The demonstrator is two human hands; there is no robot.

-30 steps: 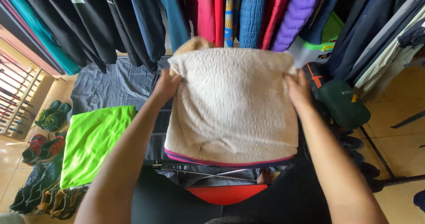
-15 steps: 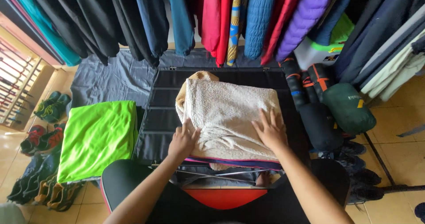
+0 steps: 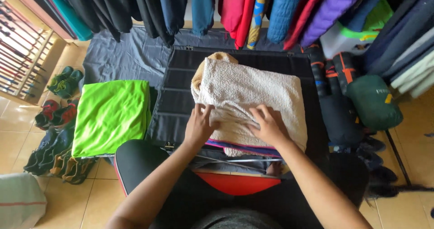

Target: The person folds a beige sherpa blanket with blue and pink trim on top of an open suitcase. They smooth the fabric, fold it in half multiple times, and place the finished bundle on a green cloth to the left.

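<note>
Far to my left, pairs of shoes [image 3: 56, 116] sit in a row along the tiled floor, and just inside them a folded lime-green garment [image 3: 110, 116] lies flat on a grey sheet [image 3: 122, 59] spread on the floor. Beside it the open black suitcase [image 3: 174, 102] takes up the middle, its lid laid back toward the rail of hanging jackets [image 3: 253, 7].

My left hand [image 3: 199, 127] rests palm down on the near left part of the cream fleece [image 3: 246, 91], fingers spread and lightly curled into the pile; it grips nothing, it only presses. The fleece lies folded on top of the clothes stacked in the suitcase, with a tan collar or lining poking out at its far left corner and coloured edges of other garments showing beneath its near edge.

My right hand [image 3: 266, 125] sits just beside the left, also flat, the fingertips tucked into a fold near the middle of the near edge. I cannot tell whether they pinch the cloth or merely push it.

As I judge it, I am at the settling step: the fleece is placed and I am pressing it down. The next move calls for even pressure outward toward the corners, so the bulk flattens without dragging the layers under it.

To the right, rolled dark bags [image 3: 337, 102] and a green stuff sack [image 3: 373, 102] lie beside the suitcase.
</note>
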